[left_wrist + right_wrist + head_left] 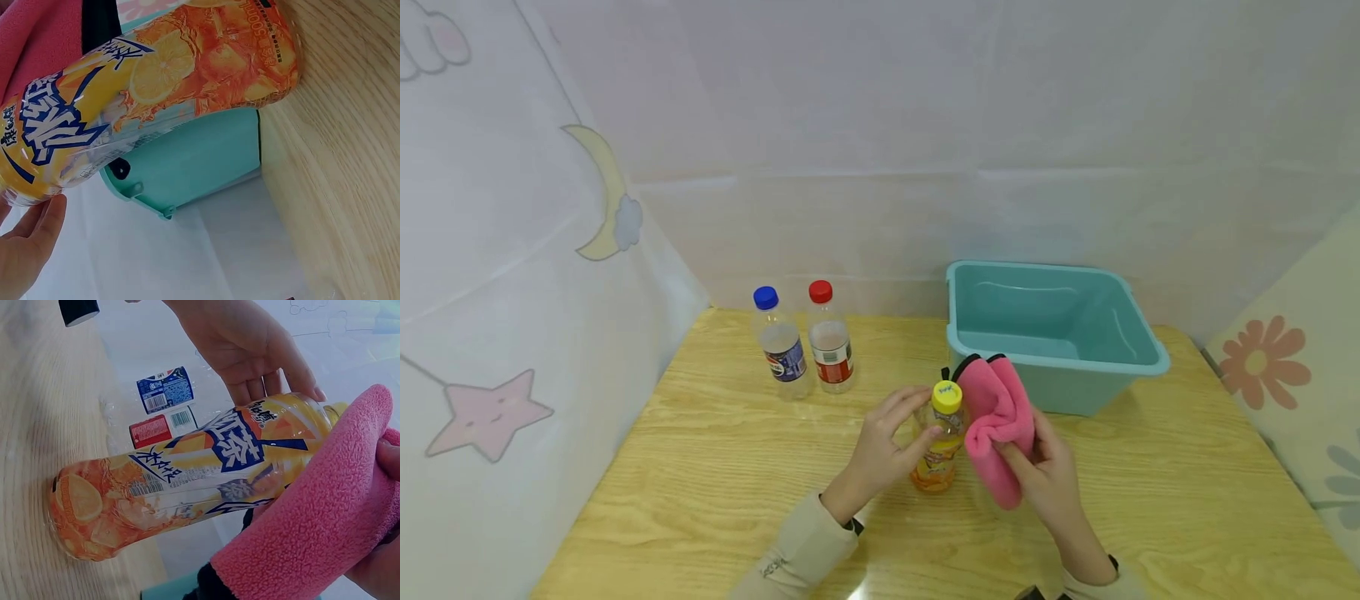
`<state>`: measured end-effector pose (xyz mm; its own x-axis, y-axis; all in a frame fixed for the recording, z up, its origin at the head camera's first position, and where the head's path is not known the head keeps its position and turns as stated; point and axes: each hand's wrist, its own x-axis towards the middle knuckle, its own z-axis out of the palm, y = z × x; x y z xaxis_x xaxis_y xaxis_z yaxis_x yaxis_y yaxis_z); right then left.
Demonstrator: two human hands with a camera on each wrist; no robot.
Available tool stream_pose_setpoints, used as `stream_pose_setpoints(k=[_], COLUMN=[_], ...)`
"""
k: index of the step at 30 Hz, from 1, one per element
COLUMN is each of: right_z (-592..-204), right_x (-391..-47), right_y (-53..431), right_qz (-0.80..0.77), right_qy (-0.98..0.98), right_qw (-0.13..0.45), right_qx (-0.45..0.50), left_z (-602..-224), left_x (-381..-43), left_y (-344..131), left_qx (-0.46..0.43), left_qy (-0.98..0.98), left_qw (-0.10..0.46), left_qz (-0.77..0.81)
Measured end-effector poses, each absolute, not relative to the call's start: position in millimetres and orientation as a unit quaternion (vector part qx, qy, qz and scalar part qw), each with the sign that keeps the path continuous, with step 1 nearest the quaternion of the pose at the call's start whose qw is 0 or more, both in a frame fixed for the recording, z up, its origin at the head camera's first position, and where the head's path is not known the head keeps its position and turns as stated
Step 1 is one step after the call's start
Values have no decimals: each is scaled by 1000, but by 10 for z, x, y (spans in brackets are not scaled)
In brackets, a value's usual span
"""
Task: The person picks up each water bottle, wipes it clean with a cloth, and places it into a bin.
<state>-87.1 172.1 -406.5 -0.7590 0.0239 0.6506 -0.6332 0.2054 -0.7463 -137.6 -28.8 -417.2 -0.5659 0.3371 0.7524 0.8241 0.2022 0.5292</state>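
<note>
A plastic drink bottle (pixel 935 457) with a yellow cap and an orange-and-yellow label stands on the table; its fruit-printed label (pixel 164 65) fills much of the left wrist view. My left hand (pixel 883 446) holds the bottle near its shoulder, thumb on the near side and fingers reaching behind. In the right wrist view that left hand (pixel 250 347) is at the upper part of the bottle (pixel 187 478). My right hand (pixel 1051 475) grips a folded pink cloth (pixel 1000 408) with dark edging. The cloth (pixel 319 512) overlaps the bottle's upper side in the right wrist view.
Behind and right of the bottle stands a teal plastic bin (pixel 1060 362). Farther back on the left are a blue-capped bottle (pixel 785 354) and a red-capped bottle (pixel 831 350), side by side on the wooden table (pixel 700 467). Pale printed sheeting (pixel 850 150) hangs behind.
</note>
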Motion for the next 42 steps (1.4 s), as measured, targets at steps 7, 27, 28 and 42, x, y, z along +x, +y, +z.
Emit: stream_pose_setpoints(k=[7, 27, 28, 42], right_z=[-4088, -4103, -4103, -4114], right_x=[-867, -852, -852, -840], right_y=[1696, 1665, 1664, 1682], right_qz=[571, 534, 533, 511], right_qy=[-737, -788, -790, -816], right_qw=[288, 258, 257, 225], right_qx=[218, 164, 163, 150], left_z=[-4155, -4136, -4138, -4145], left_x=[-1360, -1356, -1358, -1355], left_y=[-280, -290, -289, -283], left_qx=[-389, -386, -387, -381], left_qy=[-738, -741, -740, -744], left_qw=[241, 239, 241, 233], left_qz=[-495, -495, -495, -497])
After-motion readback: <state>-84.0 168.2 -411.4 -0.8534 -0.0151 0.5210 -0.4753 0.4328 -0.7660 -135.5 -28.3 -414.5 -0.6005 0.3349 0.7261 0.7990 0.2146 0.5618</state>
